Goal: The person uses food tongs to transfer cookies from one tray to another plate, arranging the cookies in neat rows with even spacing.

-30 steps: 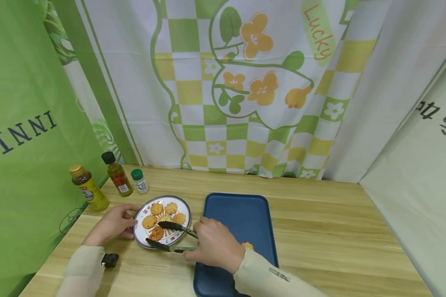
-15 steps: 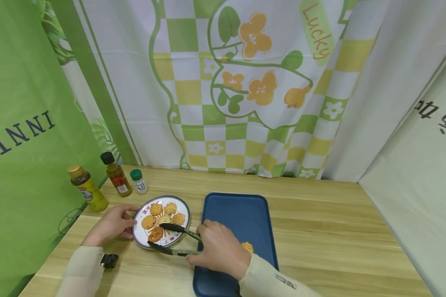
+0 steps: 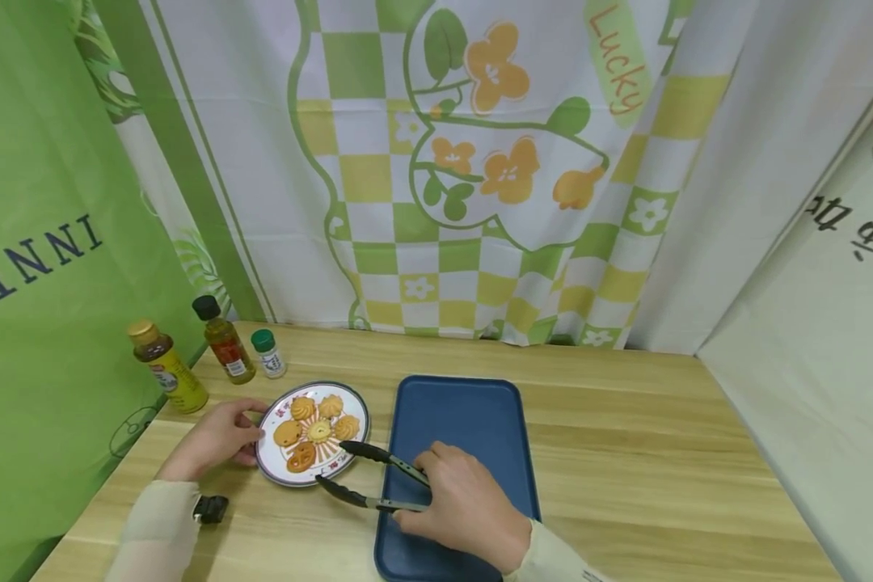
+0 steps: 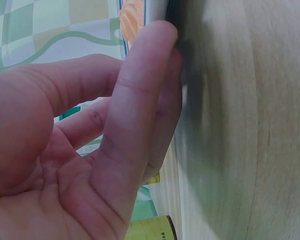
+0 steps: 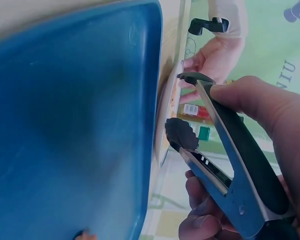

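Observation:
At the left, a white oval plate with a dark rim bears several cookies, among them a pretzel-shaped one and a swirled one. My left hand holds the plate's left rim between thumb and fingers; a bit of the rim shows beyond the fingers in the left wrist view. My right hand grips black-tipped metal tongs above the blue tray. The tongs' tips stand apart with nothing between them, near the plate's right side. A small piece of cookie shows low on the tray.
Behind the plate at the left stand a yellow-labelled bottle, an oil bottle with a black cap and a green-capped shaker. A patterned curtain hangs along the table's back edge. Wooden tabletop extends right of the tray.
My right hand has drawn the tongs rightward, off the plate and over the tray's left edge. The tray's cookie is now hidden in the head view. The left hand stays at the rim.

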`<state>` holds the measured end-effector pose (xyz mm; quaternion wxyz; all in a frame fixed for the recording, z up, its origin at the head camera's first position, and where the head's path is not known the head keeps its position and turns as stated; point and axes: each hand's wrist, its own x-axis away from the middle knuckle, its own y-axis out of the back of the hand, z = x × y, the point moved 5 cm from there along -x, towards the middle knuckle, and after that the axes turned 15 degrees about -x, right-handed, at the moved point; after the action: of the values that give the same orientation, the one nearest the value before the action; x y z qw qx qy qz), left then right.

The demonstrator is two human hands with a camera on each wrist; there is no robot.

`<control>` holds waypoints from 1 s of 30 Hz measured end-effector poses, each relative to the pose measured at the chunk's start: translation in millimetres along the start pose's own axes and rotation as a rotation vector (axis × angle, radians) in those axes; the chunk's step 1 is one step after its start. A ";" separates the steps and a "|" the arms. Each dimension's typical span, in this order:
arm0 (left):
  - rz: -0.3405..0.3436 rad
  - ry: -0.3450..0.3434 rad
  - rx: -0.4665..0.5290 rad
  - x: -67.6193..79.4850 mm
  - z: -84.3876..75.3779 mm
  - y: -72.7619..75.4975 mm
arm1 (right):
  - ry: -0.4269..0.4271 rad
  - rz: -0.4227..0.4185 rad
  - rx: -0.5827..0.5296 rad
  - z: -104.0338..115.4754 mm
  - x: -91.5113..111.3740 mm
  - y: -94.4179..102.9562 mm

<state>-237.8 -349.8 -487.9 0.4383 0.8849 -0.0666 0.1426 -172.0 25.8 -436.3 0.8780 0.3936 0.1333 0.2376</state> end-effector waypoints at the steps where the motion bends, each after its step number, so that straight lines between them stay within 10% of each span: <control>1: 0.001 0.001 -0.004 0.8 0.1 0.0 | -0.004 -0.002 -0.007 -1.5 2.1 0.9; 30: 0.000 -0.010 0.000 2.2 -4.0 0.4 | -0.288 -0.129 -0.011 -79.9 84.6 61.9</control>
<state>-236.6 -346.9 -484.6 0.4380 0.8856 -0.0688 0.1385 -152.9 155.8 -445.9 0.9035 0.4096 0.0299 0.1224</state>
